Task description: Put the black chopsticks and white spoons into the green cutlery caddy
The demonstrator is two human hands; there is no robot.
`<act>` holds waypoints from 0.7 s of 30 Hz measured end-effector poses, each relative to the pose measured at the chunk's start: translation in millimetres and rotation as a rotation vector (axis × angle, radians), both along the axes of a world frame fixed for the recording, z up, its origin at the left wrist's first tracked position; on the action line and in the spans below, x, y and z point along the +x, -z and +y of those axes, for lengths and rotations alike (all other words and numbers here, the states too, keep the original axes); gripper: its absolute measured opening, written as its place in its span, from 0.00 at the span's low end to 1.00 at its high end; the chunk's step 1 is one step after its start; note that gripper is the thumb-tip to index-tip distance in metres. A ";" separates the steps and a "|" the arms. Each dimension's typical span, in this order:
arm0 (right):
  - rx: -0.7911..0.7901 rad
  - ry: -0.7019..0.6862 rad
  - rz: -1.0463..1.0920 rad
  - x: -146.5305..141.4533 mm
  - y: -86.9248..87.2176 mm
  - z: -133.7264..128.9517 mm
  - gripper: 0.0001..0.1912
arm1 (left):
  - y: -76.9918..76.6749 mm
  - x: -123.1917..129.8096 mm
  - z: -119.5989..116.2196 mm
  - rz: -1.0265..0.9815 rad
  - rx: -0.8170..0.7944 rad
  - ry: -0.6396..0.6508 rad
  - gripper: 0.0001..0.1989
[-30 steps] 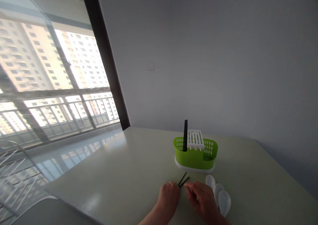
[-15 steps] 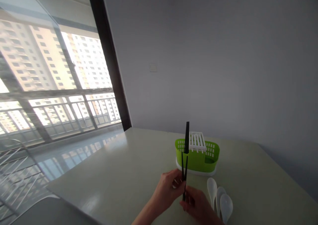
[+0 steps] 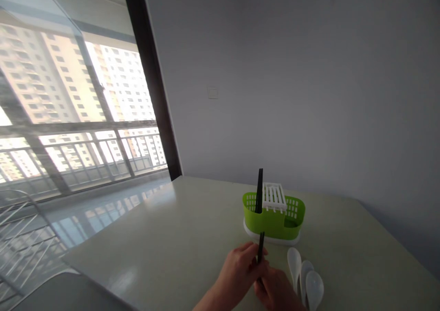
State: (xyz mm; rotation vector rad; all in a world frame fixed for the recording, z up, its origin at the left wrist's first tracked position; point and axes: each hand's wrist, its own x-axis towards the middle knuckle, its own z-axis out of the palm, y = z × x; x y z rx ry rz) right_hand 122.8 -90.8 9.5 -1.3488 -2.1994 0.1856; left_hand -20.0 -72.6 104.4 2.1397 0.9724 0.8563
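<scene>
A pair of black chopsticks (image 3: 261, 246) stands nearly upright between my hands, the two sticks close together. My left hand (image 3: 242, 267) has its fingers closed around their middle. Lower down, my right hand (image 3: 277, 287) is closed on their lower part, partly hidden behind the left. Just beyond sits a green plastic utensil basket (image 3: 271, 224) on a white base, with a white slatted rack (image 3: 274, 195) across its middle. More black chopsticks (image 3: 259, 192) stand in its left compartment. Right of my right hand lie three white spoons (image 3: 314, 287), side by side.
The pale table (image 3: 192, 228) reaches back to a grey wall (image 3: 292, 95) with a switch plate (image 3: 212, 93). At the lower left is a grey chair back (image 3: 75, 292), with a metal rack (image 3: 27, 247) beside it. A large window (image 3: 85, 128) fills the left side.
The chopsticks between my hands have come together from a spread V and sit lower. My hands have moved slightly right and down.
</scene>
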 end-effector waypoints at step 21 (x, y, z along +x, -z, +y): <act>-0.012 0.020 -0.010 12.2 -4.4 4.7 0.12 | -107.9 -28.9 60.0 -0.292 0.141 -0.184 0.16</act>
